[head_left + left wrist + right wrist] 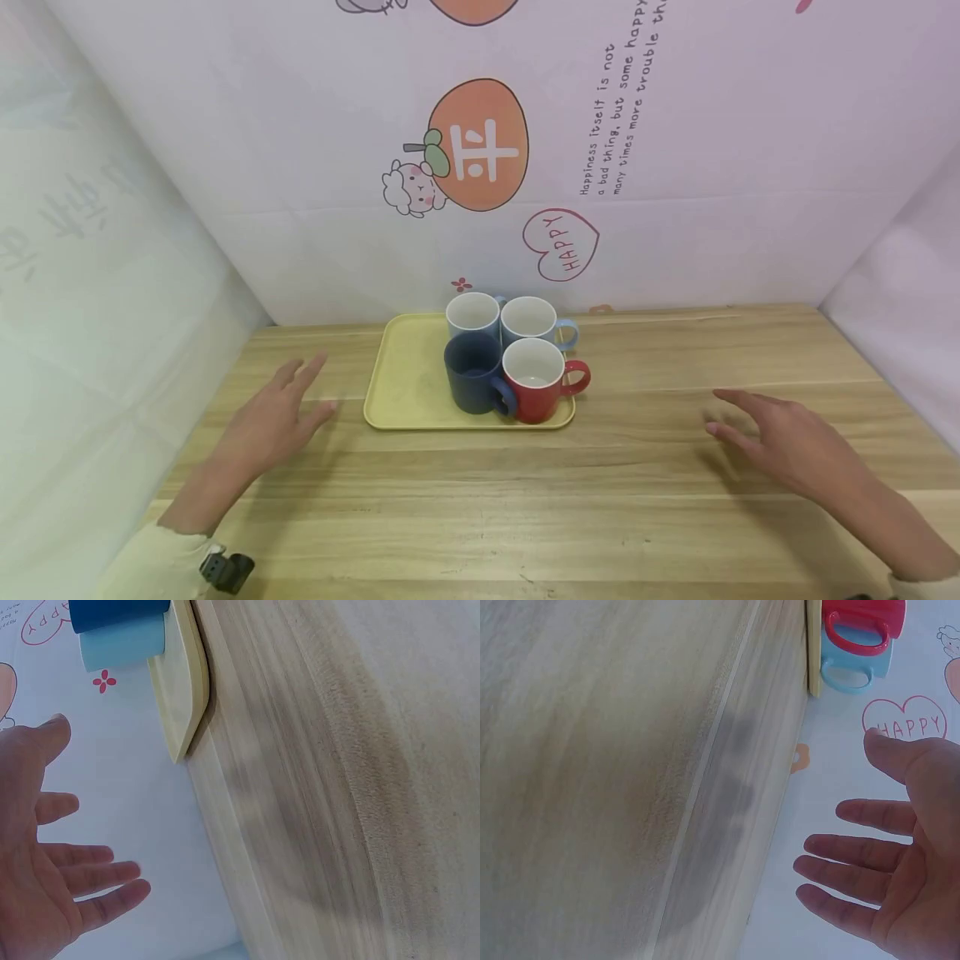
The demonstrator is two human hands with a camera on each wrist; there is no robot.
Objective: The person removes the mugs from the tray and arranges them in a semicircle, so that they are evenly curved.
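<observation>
In the head view a yellow tray (408, 375) lies toward the back of the table, with mugs grouped on its right part. At the front stand a dark blue mug (472, 375) and a red mug (536, 392) with a white inside, its handle pointing right. Behind them are two light blue mugs, one at the back left (472, 315) and one at the back right (528, 318). My left hand (268, 417) is held left of the tray, fingers spread, holding nothing. Well to the right of the mugs, my right hand (787, 442) hovers over the table, fingers loosely extended.
The wooden table (450, 508) reaches back to a printed white cloth (315, 208) hanging behind the tray. Another white cloth (97, 275) hangs along the left side. A black clip (227, 572) sits at the left sleeve.
</observation>
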